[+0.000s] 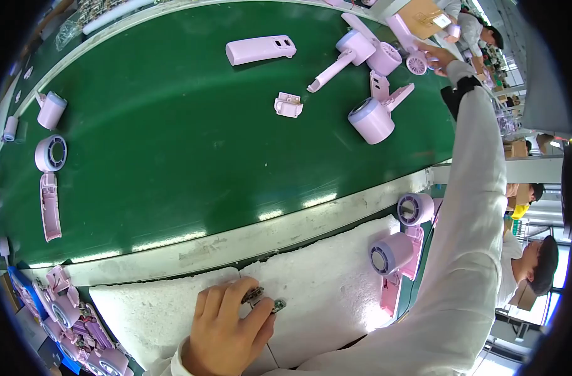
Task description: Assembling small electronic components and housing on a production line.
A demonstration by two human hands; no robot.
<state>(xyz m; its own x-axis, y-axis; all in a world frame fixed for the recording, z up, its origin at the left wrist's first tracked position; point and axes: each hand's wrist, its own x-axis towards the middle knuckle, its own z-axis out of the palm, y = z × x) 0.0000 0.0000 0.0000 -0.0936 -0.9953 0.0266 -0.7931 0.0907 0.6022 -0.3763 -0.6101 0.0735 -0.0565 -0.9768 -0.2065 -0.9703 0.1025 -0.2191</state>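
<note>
Over the white foam pad (323, 269) my left hand (226, 329) is closed, pinching a small green circuit board (278, 306) between thumb and fingers. Dark components (253, 294) show at its fingertips. My right arm stretches to the far right of the green belt. There my right hand (441, 57) has its fingers curled on a pale pink handheld fan (416, 62) with a round grille; the palm side is hidden. Close to it lie more pink fans, one with a lilac-rimmed head (356, 47).
On the green belt (173, 144) lie a pink handle shell (261, 50), a small pink bracket (289, 105), a fan head (370, 120) and an open half shell (49, 207). Fan heads (391, 254) stand beside the pad. Fan parts (79, 326) pile at lower left. Co-workers (527, 266) are at right.
</note>
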